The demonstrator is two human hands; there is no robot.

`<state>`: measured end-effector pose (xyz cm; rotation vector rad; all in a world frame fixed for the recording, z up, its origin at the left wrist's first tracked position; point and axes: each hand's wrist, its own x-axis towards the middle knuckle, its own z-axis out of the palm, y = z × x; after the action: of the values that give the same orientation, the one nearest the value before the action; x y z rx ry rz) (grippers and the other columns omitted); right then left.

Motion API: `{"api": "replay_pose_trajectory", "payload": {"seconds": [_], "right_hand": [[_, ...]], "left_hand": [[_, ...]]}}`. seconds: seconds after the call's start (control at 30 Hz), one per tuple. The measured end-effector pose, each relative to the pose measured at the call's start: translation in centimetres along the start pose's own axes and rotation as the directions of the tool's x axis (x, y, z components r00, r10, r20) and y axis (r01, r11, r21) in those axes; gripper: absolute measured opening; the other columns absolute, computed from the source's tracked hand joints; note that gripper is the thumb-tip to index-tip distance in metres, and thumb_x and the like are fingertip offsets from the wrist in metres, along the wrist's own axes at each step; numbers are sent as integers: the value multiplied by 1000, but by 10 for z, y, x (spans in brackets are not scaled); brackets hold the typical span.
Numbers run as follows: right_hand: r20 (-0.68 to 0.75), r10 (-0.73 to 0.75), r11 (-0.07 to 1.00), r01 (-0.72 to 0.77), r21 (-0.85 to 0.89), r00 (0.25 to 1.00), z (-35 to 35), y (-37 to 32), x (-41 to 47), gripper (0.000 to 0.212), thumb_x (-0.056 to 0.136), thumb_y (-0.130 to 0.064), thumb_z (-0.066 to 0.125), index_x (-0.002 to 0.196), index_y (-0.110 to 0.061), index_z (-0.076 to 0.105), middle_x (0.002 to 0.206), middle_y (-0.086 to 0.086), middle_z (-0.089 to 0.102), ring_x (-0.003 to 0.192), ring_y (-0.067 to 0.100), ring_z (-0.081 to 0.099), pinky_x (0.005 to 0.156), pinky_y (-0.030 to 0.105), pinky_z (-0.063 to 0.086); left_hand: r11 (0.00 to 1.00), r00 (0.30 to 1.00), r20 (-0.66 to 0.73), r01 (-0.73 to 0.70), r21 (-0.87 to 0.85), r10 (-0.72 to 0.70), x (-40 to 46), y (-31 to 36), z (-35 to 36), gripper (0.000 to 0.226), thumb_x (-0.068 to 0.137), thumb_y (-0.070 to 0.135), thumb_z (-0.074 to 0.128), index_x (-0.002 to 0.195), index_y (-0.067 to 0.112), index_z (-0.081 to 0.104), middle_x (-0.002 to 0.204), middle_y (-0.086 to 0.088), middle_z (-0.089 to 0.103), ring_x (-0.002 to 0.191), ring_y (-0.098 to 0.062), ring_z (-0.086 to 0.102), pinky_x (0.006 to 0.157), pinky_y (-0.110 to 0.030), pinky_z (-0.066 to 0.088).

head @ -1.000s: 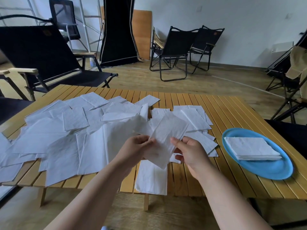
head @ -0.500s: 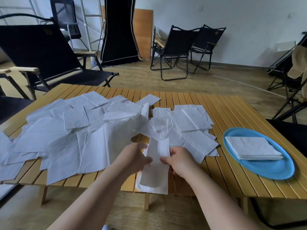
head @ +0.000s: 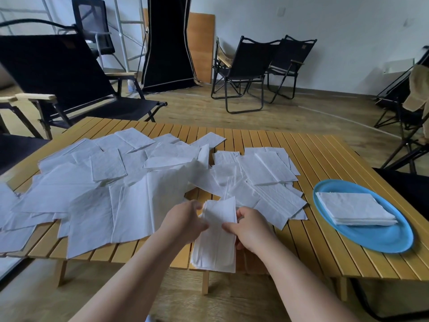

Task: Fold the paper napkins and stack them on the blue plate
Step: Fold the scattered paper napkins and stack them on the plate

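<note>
Both hands meet at the near edge of the slatted wooden worktop [head: 325,159]. The left hand [head: 184,223] and the right hand [head: 249,228] each pinch a side of 1 long, narrow folded napkin [head: 218,238], fingers curled onto its edges; its lower end hangs past the worktop's front edge. Behind and to the left, a loose spread of unfolded napkins [head: 104,194] covers much of the worktop. To the right, well apart from the hands, the blue plate [head: 376,240] carries a neat stack of folded napkins [head: 352,209]. Black folding chairs [head: 250,70] stand on the floor beyond.
</note>
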<state>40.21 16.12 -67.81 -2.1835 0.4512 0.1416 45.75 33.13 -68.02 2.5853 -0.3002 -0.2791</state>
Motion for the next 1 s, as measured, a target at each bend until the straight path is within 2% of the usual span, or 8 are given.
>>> {"api": "replay_pose_trajectory", "payload": {"seconds": [0.17, 0.3, 0.4, 0.63, 0.77, 0.87, 0.93, 1.0], "right_hand": [[-1, -5, 1000, 5, -15, 1000, 4, 0, -2, 40, 92, -28, 72, 127, -17, 57, 119, 2, 65, 93, 21, 69, 48, 15, 51], [-18, -6, 999, 6, -34, 1000, 5, 0, -3, 43, 92, -29, 72, 130, -18, 57, 121, 1, 65, 96, 19, 67, 54, 17, 55], [-23, -12, 1000, 12, 11, 1000, 3, 0, -1, 45, 90, -30, 74, 130, -18, 57, 122, 2, 65, 100, 21, 67, 61, 22, 59], [31, 10, 992, -14, 124, 999, 0, 0, -3, 40, 90, -28, 74, 126, -16, 59, 112, 0, 67, 83, 11, 65, 51, 15, 52], [-18, 5, 1000, -5, -17, 1000, 1, -3, -5, 31, 89, -39, 75, 108, -20, 59, 100, -4, 65, 63, 8, 59, 38, 11, 38], [-105, 36, 998, -40, -41, 994, -2, -3, -2, 30, 86, -47, 73, 87, -19, 61, 82, -2, 69, 67, 15, 68, 48, 23, 48], [-144, 78, 997, -81, -18, 986, -8, -2, 1, 26, 85, -43, 71, 83, -18, 65, 77, 2, 71, 69, 19, 70, 60, 32, 56], [-135, 150, 988, -143, 55, 979, -14, -1, 4, 19, 87, -34, 70, 84, -15, 68, 77, 5, 72, 66, 19, 68, 59, 31, 56]], "left_hand": [[997, 998, -7, 60, -45, -60, 10, -5, 7, 44, 95, 24, 65, 137, 20, 56, 122, -7, 67, 99, -24, 68, 87, -38, 59], [979, 985, 90, 159, -131, -148, 24, -8, 10, 53, 95, 13, 64, 146, 16, 50, 127, -11, 66, 102, -28, 70, 92, -40, 58], [965, 981, 99, 186, -187, -170, 25, -9, 12, 50, 96, 15, 62, 144, 13, 50, 116, -13, 69, 97, -29, 71, 91, -41, 59], [969, 993, 22, 121, -217, -119, 17, -9, 10, 48, 88, 25, 70, 134, 13, 61, 115, -11, 68, 93, -30, 71, 83, -43, 61], [984, 998, -3, 54, -172, -55, 11, -6, 9, 47, 88, 25, 73, 133, 14, 61, 111, -6, 69, 86, -22, 71, 79, -39, 62], [991, 1000, 14, 24, -135, -22, 6, -3, 8, 53, 88, 19, 73, 137, 15, 56, 99, 1, 67, 84, -19, 69, 80, -37, 61], [995, 1000, 25, 11, -103, -8, 4, -2, 7, 56, 87, 16, 73, 139, 16, 54, 95, 2, 66, 86, -19, 67, 79, -38, 61], [997, 1000, 27, 2, -77, 0, 3, 0, 7, 59, 87, 14, 73, 141, 16, 52, 92, 4, 64, 85, -19, 66, 78, -38, 61]]}}
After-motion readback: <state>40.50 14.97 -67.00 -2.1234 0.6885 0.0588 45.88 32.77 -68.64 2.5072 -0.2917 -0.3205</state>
